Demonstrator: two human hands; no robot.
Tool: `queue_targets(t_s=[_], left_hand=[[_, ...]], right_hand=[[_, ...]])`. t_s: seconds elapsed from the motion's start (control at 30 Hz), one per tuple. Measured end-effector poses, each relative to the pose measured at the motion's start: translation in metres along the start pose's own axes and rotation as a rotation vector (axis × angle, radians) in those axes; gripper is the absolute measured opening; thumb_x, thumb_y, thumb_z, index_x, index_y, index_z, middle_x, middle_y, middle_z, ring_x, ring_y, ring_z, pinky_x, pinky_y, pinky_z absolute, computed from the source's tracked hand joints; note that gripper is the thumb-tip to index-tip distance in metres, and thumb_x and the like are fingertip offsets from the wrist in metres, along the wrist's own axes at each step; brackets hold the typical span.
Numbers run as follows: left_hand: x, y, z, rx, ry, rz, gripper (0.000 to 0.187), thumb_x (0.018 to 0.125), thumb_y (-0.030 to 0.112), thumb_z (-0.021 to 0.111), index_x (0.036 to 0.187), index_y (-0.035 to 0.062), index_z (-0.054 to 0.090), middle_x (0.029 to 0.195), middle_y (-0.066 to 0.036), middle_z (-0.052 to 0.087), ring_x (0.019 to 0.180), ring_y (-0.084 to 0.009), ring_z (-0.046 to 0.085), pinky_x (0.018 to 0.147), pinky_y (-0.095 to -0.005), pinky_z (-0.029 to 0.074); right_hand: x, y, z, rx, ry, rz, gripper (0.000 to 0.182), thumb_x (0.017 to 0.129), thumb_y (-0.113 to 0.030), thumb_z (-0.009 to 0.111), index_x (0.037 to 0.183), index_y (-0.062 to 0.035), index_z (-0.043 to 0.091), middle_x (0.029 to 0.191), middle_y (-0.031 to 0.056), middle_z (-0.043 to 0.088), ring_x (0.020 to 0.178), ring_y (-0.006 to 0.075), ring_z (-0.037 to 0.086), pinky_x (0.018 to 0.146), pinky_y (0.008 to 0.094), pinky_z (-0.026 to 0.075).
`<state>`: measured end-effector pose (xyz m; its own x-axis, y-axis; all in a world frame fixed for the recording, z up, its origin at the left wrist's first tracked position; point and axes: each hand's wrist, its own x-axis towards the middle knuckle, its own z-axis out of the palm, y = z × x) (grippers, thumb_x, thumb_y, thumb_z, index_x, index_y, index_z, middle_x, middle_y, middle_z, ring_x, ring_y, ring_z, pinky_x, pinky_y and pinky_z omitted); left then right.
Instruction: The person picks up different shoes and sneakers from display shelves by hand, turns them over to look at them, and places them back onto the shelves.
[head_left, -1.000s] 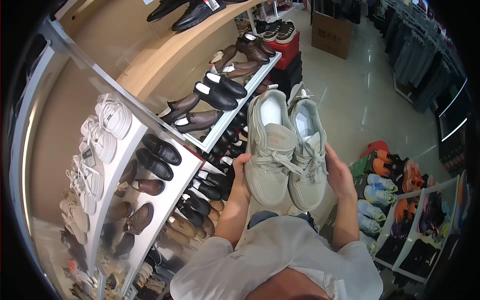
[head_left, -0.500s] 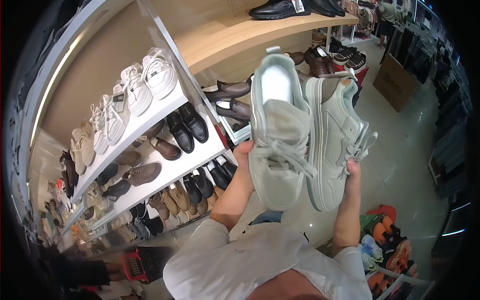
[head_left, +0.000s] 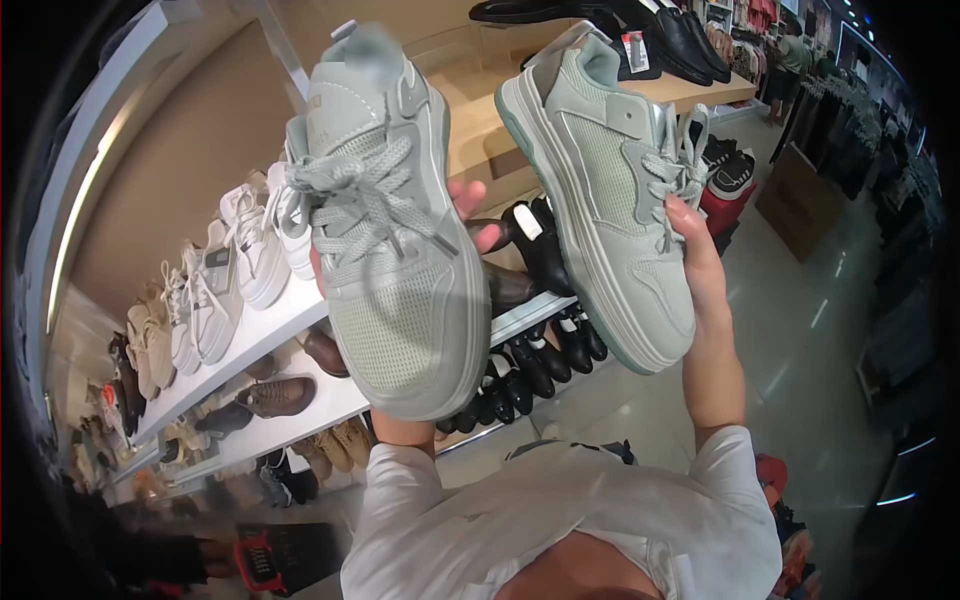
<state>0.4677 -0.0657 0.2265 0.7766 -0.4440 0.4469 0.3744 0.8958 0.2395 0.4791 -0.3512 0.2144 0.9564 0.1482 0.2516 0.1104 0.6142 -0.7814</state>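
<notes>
Two pale grey-green lace-up sneakers are held up in front of me, apart from each other. My left hand (head_left: 468, 205) grips the left sneaker (head_left: 400, 310) from behind. Its fingertips show past the shoe's inner edge, while the palm is hidden. This shoe has its toe down, with its upper and tied laces facing me. Around the right sneaker (head_left: 610, 190) my right hand (head_left: 697, 250) is closed, the thumb near the laces. That shoe is turned side-on, showing its ribbed pale sole edge and a heel loop.
White shelves (head_left: 300, 320) on the left carry white sneakers (head_left: 255, 250) and brown shoes (head_left: 278, 397). Black shoes (head_left: 690, 40) stand on a wooden shelf (head_left: 725, 88) at the top. A cardboard box (head_left: 800, 205) is on the floor at right. Another person (head_left: 788, 70) stands far back.
The sneakers have moved apart: the left one went left and turned its laced upper toward me, the right one tilted and shifted slightly up. Both hands still hold them.
</notes>
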Motion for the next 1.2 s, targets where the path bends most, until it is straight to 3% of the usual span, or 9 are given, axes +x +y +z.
queue_targets(t_s=[0.17, 0.23, 0.3, 0.53, 0.63, 0.77, 0.83, 1.03, 1.2], left_hand=[[0.045, 0.047, 0.011, 0.524, 0.265, 0.442, 0.087, 0.091, 0.063, 0.036, 0.147, -0.0023, 0.027, 0.141, -0.037, 0.036, 0.125, -0.0547, 0.043, 0.100, -0.0610, 0.044], [0.061, 0.071, 0.003, 0.580, -0.030, 0.318, 0.078, 0.091, 0.053, 0.033, 0.145, -0.0026, 0.032, 0.136, -0.035, 0.043, 0.123, -0.0529, 0.047, 0.102, -0.0608, 0.043], [0.080, 0.083, 0.003, 0.702, 0.091, 0.417, 0.076, 0.094, 0.050, 0.037, 0.147, -0.0041, 0.028, 0.144, -0.037, 0.033, 0.132, -0.0539, 0.036, 0.108, -0.0574, 0.038], [0.124, 0.129, -0.027, 0.854, 0.125, 0.233, 0.067, 0.096, 0.040, 0.027, 0.143, -0.0072, 0.032, 0.135, -0.038, 0.044, 0.123, -0.0504, 0.048, 0.102, -0.0572, 0.043], [0.129, 0.147, -0.046, 0.823, 0.323, 0.408, 0.068, 0.096, 0.041, 0.026, 0.143, -0.0070, 0.032, 0.133, -0.038, 0.047, 0.122, -0.0514, 0.049, 0.102, -0.0543, 0.045], [0.131, 0.166, -0.058, 0.850, 0.372, 0.397, 0.062, 0.098, 0.038, 0.031, 0.141, -0.0065, 0.037, 0.133, -0.031, 0.050, 0.123, -0.0465, 0.050, 0.102, -0.0507, 0.045], [0.128, 0.163, -0.058, 0.784, 0.423, 0.385, 0.043, 0.099, 0.025, 0.044, 0.129, -0.0045, 0.052, 0.132, -0.022, 0.056, 0.122, -0.0337, 0.055, 0.104, -0.0459, 0.045], [0.118, 0.167, -0.061, 0.793, 0.572, 0.326, 0.039, 0.102, 0.019, 0.044, 0.132, -0.0063, 0.047, 0.131, -0.020, 0.056, 0.124, -0.0315, 0.054, 0.107, -0.0429, 0.043], [0.126, 0.130, -0.049, 1.207, 0.829, 0.580, 0.053, 0.104, 0.031, 0.044, 0.135, -0.0110, 0.041, 0.134, -0.021, 0.052, 0.124, -0.0276, 0.053, 0.107, -0.0385, 0.042]], right_hand=[[0.075, -0.006, 0.016, -0.123, -0.186, -0.037, 0.050, 0.091, -0.023, 0.064, 0.132, 0.0011, 0.049, 0.115, 0.0097, 0.063, 0.101, 0.0153, 0.063, 0.088, 0.0313, 0.051], [0.111, -0.006, 0.021, -0.113, -0.249, -0.002, 0.050, 0.090, -0.023, 0.067, 0.131, 0.0005, 0.050, 0.114, 0.0091, 0.063, 0.099, 0.0151, 0.063, 0.087, 0.0307, 0.052], [0.143, -0.005, 0.037, -0.084, -0.237, -0.003, 0.050, 0.088, -0.021, 0.070, 0.129, 0.0023, 0.051, 0.113, 0.0105, 0.064, 0.098, 0.0157, 0.065, 0.084, 0.0303, 0.054], [0.251, 0.014, 0.060, -0.159, -0.286, 0.005, 0.072, 0.084, -0.022, 0.075, 0.133, 0.0139, 0.037, 0.114, 0.0212, 0.062, 0.094, 0.0237, 0.068, 0.079, 0.0336, 0.059], [0.276, 0.021, 0.060, -0.201, -0.345, 0.033, 0.073, 0.084, -0.022, 0.075, 0.133, 0.0148, 0.037, 0.115, 0.0219, 0.062, 0.096, 0.0246, 0.068, 0.080, 0.0346, 0.059], [0.291, 0.026, 0.069, -0.107, -0.380, 0.099, 0.064, 0.085, -0.020, 0.073, 0.132, 0.0120, 0.043, 0.118, 0.0199, 0.062, 0.102, 0.0226, 0.065, 0.088, 0.0337, 0.055], [0.300, 0.029, 0.072, -0.144, -0.369, 0.101, 0.059, 0.087, -0.020, 0.071, 0.132, 0.0082, 0.046, 0.119, 0.0176, 0.062, 0.105, 0.0218, 0.064, 0.090, 0.0334, 0.053], [0.292, 0.031, 0.080, -0.348, -0.373, 0.187, 0.060, 0.090, -0.022, 0.066, 0.141, -0.0014, 0.042, 0.127, 0.0153, 0.059, 0.109, 0.0205, 0.062, 0.092, 0.0322, 0.051], [0.301, 0.054, 0.071, -1.004, -0.273, -0.255, 0.079, 0.092, -0.057, 0.046, 0.137, 0.0078, 0.042, 0.118, 0.0319, 0.061, 0.110, 0.0410, 0.061, 0.094, 0.0415, 0.046]])
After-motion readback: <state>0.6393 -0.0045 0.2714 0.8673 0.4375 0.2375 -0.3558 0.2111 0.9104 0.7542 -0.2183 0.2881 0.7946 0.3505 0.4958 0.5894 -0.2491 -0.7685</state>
